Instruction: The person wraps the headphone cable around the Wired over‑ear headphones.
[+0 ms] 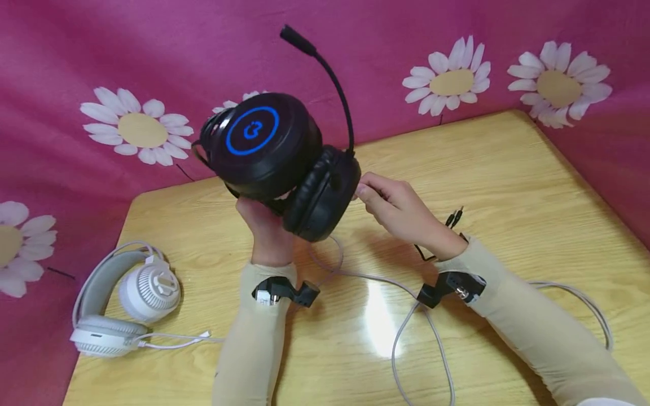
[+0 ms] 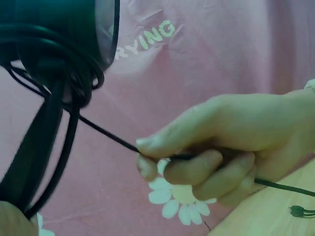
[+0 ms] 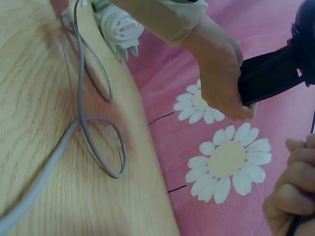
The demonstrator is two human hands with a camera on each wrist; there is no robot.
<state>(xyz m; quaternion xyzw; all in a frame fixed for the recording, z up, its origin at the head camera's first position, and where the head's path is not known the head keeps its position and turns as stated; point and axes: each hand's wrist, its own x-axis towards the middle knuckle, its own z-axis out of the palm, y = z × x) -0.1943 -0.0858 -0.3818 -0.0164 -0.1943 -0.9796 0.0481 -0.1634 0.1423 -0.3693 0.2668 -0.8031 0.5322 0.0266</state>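
A black headset (image 1: 264, 152) with a blue ring logo and a raised boom microphone (image 1: 325, 62) is held above the table. My left hand (image 1: 266, 228) grips its headband (image 3: 268, 73), fingers wrapped round it in the right wrist view. Black cable (image 2: 108, 132) is wound round the earcup in several loops and runs from there to my right hand (image 1: 398, 211). Thumb and curled fingers of that hand (image 2: 211, 147) pinch the cable, and its free part trails past the wrist. The cable's black plugs (image 1: 454, 217) show beside the right wrist, over the table.
A white headset (image 1: 152, 290) lies at the table's left edge. Its grey-white cable (image 1: 396, 344) loops across the middle and front of the wooden table (image 1: 508, 186) and under the forearms. A pink cloth (image 1: 355, 34) with daisies hangs behind.
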